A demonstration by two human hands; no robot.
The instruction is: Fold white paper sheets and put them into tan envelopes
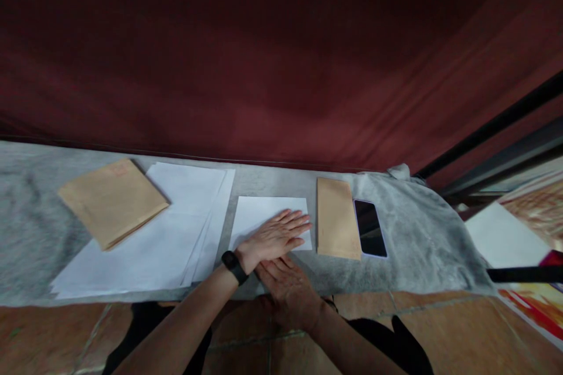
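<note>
White rectangular paper sheet [264, 214] is lying on the grey cloth-covered desk [26, 199], between a loose stack of white sheets [176, 228] and a tan paper envelope [336, 217] with a black smartphone [369, 227] just beside it. In the head view, I am pressing my left hand [275, 235], open and flat, onto the sheet. My right hand [288, 287], also open, is resting palm-down at its near edge, partly under the left. I am judging that even, flat-palmed pressure is serving best here, so no corner is lifting.

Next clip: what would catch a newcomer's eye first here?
The left hand, wearing a black wristband, lies flat on a white sheet at the centre of the grey cloth, the right hand just below it. A brown envelope and phone lie to its right; behind hangs a dark red curtain.
</note>
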